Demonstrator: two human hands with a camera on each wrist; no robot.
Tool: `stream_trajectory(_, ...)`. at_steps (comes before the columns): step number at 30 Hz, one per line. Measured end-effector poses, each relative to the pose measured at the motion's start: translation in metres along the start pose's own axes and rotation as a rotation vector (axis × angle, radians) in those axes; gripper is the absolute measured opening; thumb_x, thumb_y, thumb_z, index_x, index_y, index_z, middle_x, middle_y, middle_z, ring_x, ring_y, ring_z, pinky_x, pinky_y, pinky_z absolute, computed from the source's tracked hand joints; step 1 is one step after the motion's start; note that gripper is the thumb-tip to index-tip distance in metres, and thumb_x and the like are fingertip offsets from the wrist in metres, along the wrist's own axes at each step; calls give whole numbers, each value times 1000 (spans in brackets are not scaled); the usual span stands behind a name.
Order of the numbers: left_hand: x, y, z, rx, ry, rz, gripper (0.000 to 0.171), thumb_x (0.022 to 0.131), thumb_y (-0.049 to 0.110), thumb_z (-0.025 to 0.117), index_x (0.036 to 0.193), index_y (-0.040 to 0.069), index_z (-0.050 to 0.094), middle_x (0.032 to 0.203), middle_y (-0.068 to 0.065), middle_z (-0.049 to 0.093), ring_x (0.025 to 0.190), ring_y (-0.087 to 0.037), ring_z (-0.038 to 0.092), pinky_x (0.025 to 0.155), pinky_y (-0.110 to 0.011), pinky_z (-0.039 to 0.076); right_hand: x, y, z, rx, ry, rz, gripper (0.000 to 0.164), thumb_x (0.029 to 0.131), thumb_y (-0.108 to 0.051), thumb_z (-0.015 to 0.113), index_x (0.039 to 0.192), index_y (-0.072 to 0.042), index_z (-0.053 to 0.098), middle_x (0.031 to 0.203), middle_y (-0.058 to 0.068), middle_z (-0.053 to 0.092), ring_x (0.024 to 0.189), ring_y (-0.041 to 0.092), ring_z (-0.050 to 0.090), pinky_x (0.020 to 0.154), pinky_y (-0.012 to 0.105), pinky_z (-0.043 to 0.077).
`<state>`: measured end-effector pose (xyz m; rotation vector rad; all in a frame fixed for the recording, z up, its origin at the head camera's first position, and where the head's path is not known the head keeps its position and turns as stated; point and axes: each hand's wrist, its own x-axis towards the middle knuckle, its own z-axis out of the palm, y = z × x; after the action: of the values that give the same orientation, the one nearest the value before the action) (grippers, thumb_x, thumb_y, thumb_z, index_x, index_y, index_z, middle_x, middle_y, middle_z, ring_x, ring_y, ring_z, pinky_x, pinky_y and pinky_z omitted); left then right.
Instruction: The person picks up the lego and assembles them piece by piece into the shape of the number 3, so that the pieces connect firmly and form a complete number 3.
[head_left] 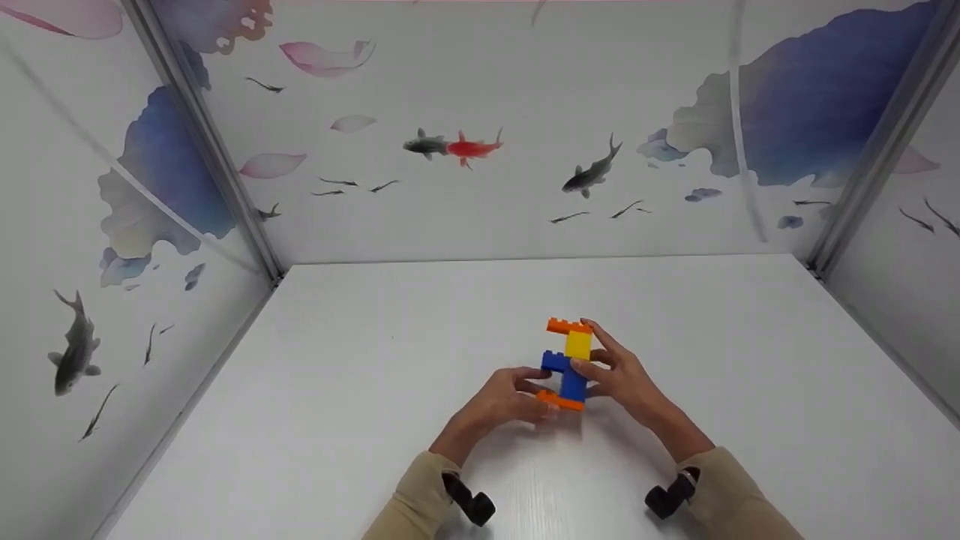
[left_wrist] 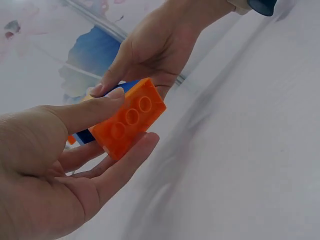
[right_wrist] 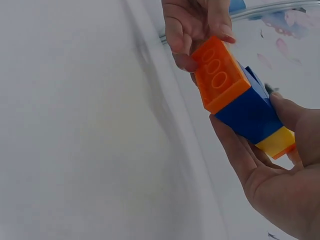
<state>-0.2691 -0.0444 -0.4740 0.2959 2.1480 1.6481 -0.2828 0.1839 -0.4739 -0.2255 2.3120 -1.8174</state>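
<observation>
Both hands hold one stack of toy building blocks above the white table. An orange block [head_left: 561,401] forms its bottom, with blue blocks [head_left: 574,381] over it, then a yellow block [head_left: 578,345] and another orange block at the top. The left hand [head_left: 510,397] pinches the bottom orange block between thumb and fingers; its hollow underside with round tubes shows in the left wrist view. Around the blue and yellow part curls the right hand [head_left: 626,379], one finger reaching up to the top orange block. In the right wrist view its thumb lies along the blue block [right_wrist: 255,112].
The white table [head_left: 360,322] is bounded by a back wall [head_left: 465,217] and side walls printed with fish, petals and blue leaves. Metal posts [head_left: 217,142] stand at the corners. Each wrist carries a black camera mount [head_left: 471,499] over a beige sleeve.
</observation>
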Motion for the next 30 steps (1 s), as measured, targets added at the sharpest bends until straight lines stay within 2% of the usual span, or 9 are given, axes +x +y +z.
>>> stream_trajectory(6,6,-1,-5,80,75,37,74,84,16,81,149,14,47,133,-11,65,111,-22,69,95,-36,58,13,1,-3,19,-4,60,81,96,-41,65,160,-39,15,157,27,33,129,39,56,94,40,58)
stream_trajectory(11,12,-3,-8,52,99,92,77,84,12,80,152,17,44,135,-12,63,116,-27,67,98,-39,56,24,-1,1,16,12,86,84,97,-41,64,162,-24,14,155,29,38,119,35,63,92,40,59)
stream_trajectory(15,18,-4,-10,49,115,127,75,86,17,79,152,12,43,136,-13,63,120,-28,65,100,-40,55,33,-4,6,32,47,97,85,96,-44,65,159,-15,16,155,28,40,112,30,67,90,38,60)
stream_trajectory(20,23,-4,-10,34,132,177,71,89,25,76,150,5,45,141,-16,59,123,-32,63,102,-42,54,41,-5,8,50,68,100,78,98,-44,62,158,-20,19,154,24,43,106,26,69,86,36,61)
stream_trajectory(23,25,-2,-10,44,146,180,70,89,28,77,148,5,47,143,-15,58,123,-31,64,103,-41,54,44,-4,7,56,71,100,73,99,-44,60,158,-24,22,153,22,46,104,25,69,86,36,61)
stream_trajectory(30,27,-2,-7,61,159,148,63,89,21,76,144,1,51,143,-16,58,122,-29,64,101,-39,55,45,4,6,55,37,130,72,99,-48,58,160,-32,23,156,20,40,118,30,61,95,38,58)
